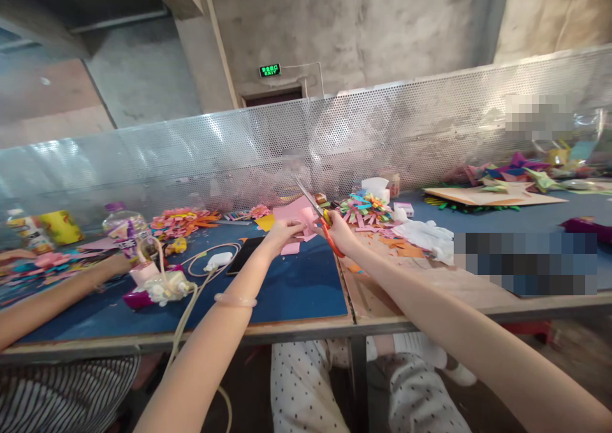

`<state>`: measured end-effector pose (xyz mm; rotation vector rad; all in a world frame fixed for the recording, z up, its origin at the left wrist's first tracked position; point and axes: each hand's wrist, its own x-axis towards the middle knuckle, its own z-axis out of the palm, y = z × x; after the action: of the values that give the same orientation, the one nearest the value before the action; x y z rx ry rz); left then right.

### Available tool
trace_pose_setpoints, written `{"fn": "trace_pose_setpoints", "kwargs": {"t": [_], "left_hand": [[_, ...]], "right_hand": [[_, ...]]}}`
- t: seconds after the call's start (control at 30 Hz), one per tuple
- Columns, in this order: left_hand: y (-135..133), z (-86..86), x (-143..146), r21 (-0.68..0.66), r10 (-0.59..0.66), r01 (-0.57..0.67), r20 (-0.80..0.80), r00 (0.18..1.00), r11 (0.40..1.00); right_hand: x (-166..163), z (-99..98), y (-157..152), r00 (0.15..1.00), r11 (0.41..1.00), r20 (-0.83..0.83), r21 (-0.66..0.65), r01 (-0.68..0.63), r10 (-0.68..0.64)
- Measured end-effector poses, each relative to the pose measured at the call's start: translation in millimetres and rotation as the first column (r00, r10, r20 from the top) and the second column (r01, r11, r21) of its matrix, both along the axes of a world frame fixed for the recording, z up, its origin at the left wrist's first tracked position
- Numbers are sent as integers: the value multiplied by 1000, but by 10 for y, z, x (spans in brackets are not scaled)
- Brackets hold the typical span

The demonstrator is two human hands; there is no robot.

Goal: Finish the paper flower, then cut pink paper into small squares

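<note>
Near the middle of the view, my left hand (283, 235) pinches a piece of pink paper (306, 221) between its fingers. My right hand (341, 231) is closed around scissors (329, 234) with orange and yellow handles. Their metal blades point up and away to the left, just beyond the pink paper. More pink paper sheets (292, 211) lie on the blue table mat behind my left hand, beside a yellow piece (266, 222). A dark phone (246, 256) lies left of my left wrist.
At left, another person's arm (62, 291) reaches over the table near a power strip (165, 286) with cables. Piles of cut paper (179, 224), a purple-capped jar (125, 219) and white gloves (425, 235) lie around. A perforated metal screen (229, 152) stands behind the table.
</note>
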<state>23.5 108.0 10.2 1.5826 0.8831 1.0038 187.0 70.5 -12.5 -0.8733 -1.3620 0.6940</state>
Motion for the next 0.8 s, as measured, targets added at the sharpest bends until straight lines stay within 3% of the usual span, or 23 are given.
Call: {"fn": "trace_pose_setpoints", "kwargs": {"t": [0.27, 0.57, 0.8], "left_hand": [[9, -25, 44, 83, -78, 78, -7, 997, 993], [30, 14, 39, 58, 63, -67, 62, 996, 996], [30, 16, 17, 74, 171, -168, -44, 984, 983]], "right_hand": [[-75, -57, 55, 1000, 999, 25, 38, -8, 7], [141, -108, 182, 982, 985, -76, -39, 171, -173], [186, -90, 206, 992, 993, -98, -89, 75, -83]]}}
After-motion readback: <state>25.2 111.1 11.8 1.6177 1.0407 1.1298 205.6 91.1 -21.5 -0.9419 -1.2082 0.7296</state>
